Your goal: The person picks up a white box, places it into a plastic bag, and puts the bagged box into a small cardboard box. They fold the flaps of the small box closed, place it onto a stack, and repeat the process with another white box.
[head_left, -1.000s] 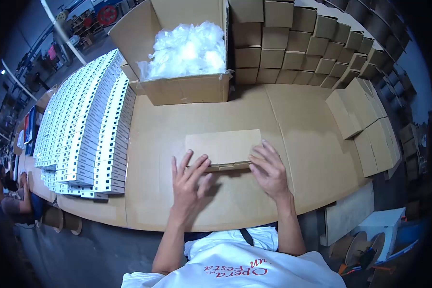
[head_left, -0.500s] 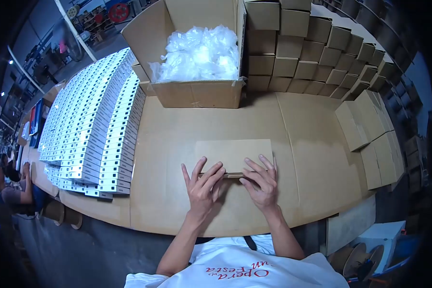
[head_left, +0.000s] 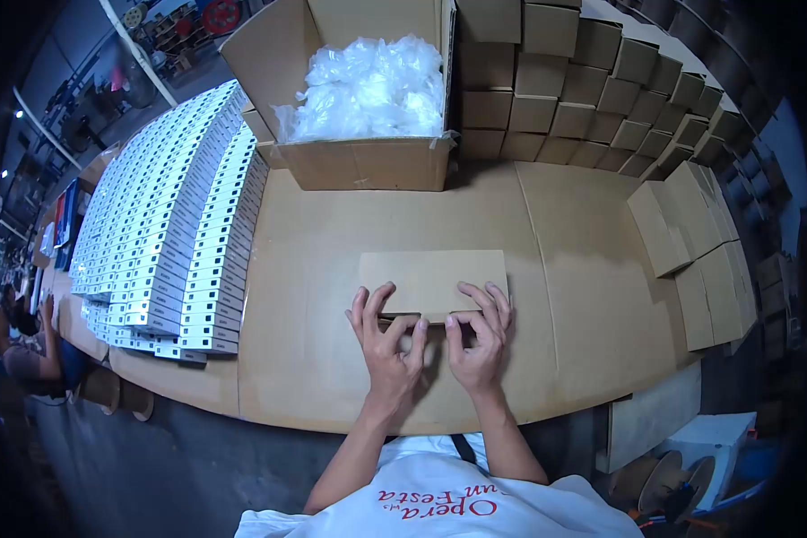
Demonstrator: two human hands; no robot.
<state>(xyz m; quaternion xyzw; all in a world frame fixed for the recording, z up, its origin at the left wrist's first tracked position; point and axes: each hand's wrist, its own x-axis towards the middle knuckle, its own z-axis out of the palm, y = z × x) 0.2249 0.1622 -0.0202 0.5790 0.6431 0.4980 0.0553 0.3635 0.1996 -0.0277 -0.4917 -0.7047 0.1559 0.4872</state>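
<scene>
A small flat brown cardboard box (head_left: pixel 435 276) lies on the cardboard-covered table (head_left: pixel 332 224), in front of the person's white shirt. My left hand (head_left: pixel 391 345) grips its near left edge, fingers curled over the top and thumb at the front. At the near right edge my right hand (head_left: pixel 480 341) holds it the same way, thumb raised against the front. A dark gap shows along the near edge between the hands. The thumbs are a short way apart.
Stacked white boxes (head_left: pixel 166 224) stand at left. An open carton (head_left: pixel 372 166) of clear plastic bags is at the back. Brown boxes (head_left: pixel 542 76) are piled behind right, with more (head_left: pixel 681 220) at the right edge. A co-worker's arm (head_left: pixel 52 336) shows far left.
Both thumbs have moved to the near edge of the box, and the fingers have curled in over it. The view has shifted slightly.
</scene>
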